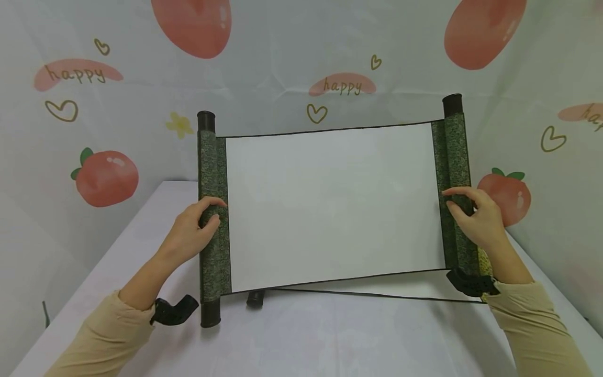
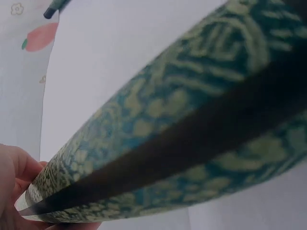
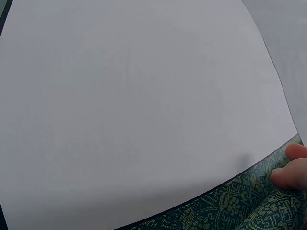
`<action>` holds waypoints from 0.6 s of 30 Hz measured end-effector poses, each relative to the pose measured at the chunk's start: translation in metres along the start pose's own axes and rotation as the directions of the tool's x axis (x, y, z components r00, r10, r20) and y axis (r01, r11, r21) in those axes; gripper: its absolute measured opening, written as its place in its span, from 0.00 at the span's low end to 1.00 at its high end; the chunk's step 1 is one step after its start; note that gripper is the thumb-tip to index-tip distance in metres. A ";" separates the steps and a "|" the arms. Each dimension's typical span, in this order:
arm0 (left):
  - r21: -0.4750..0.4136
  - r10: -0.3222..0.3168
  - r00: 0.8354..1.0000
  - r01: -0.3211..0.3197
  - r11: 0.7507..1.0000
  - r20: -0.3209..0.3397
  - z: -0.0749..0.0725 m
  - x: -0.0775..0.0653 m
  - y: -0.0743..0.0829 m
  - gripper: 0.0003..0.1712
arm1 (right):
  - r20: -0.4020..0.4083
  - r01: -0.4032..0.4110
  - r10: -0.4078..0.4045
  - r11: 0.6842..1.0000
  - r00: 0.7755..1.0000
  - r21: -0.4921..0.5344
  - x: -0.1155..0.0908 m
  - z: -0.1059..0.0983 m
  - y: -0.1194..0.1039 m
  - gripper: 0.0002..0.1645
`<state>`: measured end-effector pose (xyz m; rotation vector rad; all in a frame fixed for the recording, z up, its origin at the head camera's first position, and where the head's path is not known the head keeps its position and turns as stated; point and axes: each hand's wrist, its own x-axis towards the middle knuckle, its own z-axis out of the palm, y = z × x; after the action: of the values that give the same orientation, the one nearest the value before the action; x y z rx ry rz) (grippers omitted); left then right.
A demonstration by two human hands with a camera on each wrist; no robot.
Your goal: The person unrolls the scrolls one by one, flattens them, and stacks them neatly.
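Observation:
A scroll [image 1: 330, 204] with blank white paper is spread between my two hands, tilted up slightly at its right end. Green patterned fabric covers both its rollers, which end in black knobs. My left hand [image 1: 190, 230] grips the left roller [image 1: 207, 173] near mid-length, thumb and fingers curled round it. The left wrist view shows this roller [image 2: 144, 124] up close, with a dark strip along it. On the other side, my right hand [image 1: 482, 217] grips the right roller [image 1: 459, 157]. Fingers [image 3: 290, 175] press the green fabric [image 3: 216, 211] in the right wrist view.
Under the held scroll, a second scroll [image 1: 391, 288] lies on the white table [image 1: 306, 335], mostly hidden. Its black knob [image 1: 255, 299] and some yellow patterned fabric [image 1: 486, 264] show. A white backdrop [image 1: 273, 63] with printed fruit and hearts stands behind.

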<state>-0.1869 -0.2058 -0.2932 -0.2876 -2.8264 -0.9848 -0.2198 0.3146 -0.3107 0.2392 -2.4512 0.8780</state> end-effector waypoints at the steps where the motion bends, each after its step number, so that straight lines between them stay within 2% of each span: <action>1: 0.006 0.001 1.000 -0.001 1.000 0.002 0.000 0.000 0.000 0.19 | 0.002 -0.004 0.004 1.000 1.000 0.000 0.000 0.000 0.001 0.14; 13: 0.004 0.013 1.000 -0.013 1.000 -0.008 0.001 -0.003 0.004 0.18 | 0.007 -0.023 0.023 1.000 1.000 0.001 0.001 0.000 0.000 0.14; 18: -0.008 0.047 0.999 -0.047 0.999 -0.001 0.002 -0.003 0.003 0.23 | 0.008 -0.029 0.029 1.000 1.000 0.009 0.001 0.001 0.001 0.14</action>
<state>-0.1833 -0.2030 -0.2937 -0.3532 -2.8020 -0.9863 -0.2210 0.3146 -0.3111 0.2114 -2.4641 0.9030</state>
